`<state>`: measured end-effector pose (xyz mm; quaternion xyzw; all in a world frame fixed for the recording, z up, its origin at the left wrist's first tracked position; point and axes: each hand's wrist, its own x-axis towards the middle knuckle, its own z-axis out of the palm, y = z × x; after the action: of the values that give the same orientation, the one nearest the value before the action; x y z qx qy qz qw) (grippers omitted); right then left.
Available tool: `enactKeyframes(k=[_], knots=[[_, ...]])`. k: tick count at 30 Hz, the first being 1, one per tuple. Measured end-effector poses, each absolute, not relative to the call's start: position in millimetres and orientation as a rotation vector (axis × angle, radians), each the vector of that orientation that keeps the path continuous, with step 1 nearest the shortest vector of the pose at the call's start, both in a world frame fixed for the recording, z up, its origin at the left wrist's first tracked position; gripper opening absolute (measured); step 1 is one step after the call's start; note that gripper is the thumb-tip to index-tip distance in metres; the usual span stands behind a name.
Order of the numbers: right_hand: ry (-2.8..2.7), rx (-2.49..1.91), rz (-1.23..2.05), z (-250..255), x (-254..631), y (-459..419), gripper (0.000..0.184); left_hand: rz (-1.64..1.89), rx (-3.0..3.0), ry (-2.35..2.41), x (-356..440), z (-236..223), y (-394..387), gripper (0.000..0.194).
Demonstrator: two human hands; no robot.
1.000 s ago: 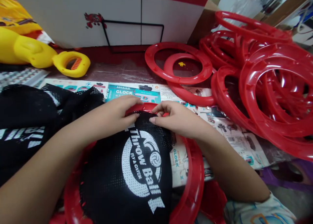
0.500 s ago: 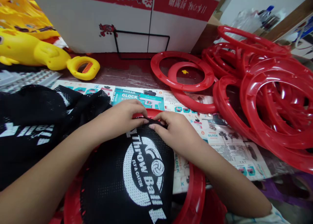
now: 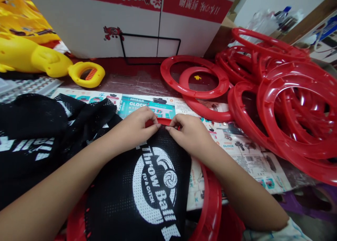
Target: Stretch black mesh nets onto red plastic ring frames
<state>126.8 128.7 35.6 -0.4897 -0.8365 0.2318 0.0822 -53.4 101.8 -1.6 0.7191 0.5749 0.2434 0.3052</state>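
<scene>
Left hand (image 3: pixel 143 126) and right hand (image 3: pixel 187 130) both pinch the far edge of black "Throw Ball" mesh cloth (image 3: pixel 113 195) – the 2 near each other, small gap between. Cloth lies across red plastic ring (image 3: pixel 212 202), front center, partly over GLOCK-printed sheet (image 3: pixel 195 193). More black mesh (image 3: pixel 31 118) at left – red ring heap (image 3: pixel 265 97) at right, yellow plastic toy (image 3: pixel 52 61) back left.
</scene>
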Motion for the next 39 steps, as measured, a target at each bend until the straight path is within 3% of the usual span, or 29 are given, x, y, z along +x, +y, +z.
enactKeyframes(k=[25,34,39], knots=[[-2.464,-1.637,0.602,34,123,129,0.010,0.553,1.750,1.748,-45,6,103,0.020],[-2.473,-1.576,0.946,45,136,140,0.013,0.656,1.733,1.685,-53,1,100,0.021],[-2.562,-1.536,0.792,47,136,139,0.015,0.758,1.888,1.638,-53,-3,98,0.020]])
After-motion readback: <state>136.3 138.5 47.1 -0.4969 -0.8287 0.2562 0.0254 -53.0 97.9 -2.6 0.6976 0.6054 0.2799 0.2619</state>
